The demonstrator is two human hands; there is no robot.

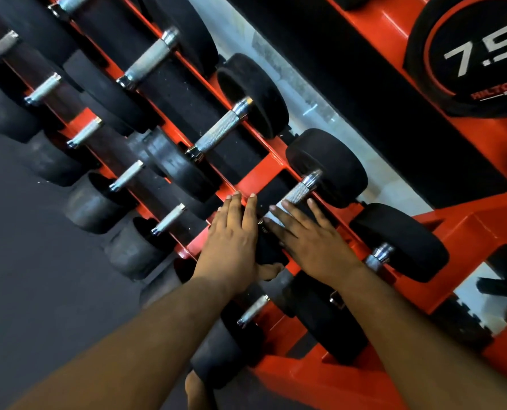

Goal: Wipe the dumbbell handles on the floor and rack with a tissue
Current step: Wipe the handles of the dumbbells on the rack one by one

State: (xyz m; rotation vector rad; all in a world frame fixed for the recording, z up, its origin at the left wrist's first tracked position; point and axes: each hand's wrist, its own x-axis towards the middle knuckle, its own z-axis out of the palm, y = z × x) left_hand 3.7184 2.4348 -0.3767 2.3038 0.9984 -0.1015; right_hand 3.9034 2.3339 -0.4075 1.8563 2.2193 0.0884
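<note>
Here the right hand (308, 238) lay flat, fingers straight, pressing a white tissue (276, 216) onto the knurled dumbbell handle (296, 193) on the red rack (255, 176), while the left hand (231, 241), fingers also extended, braced the black weight head (268, 251) beside it. Wrapping the tissue around the handle and sweeping its whole length, collar to collar, would probably have cleaned it best.

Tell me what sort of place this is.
Most likely a gym's free-weights area. An orange rack holds rows of black dumbbells with knurled metal handles, one dumbbell head is marked 7.5, and dark matting covers the floor.
</note>
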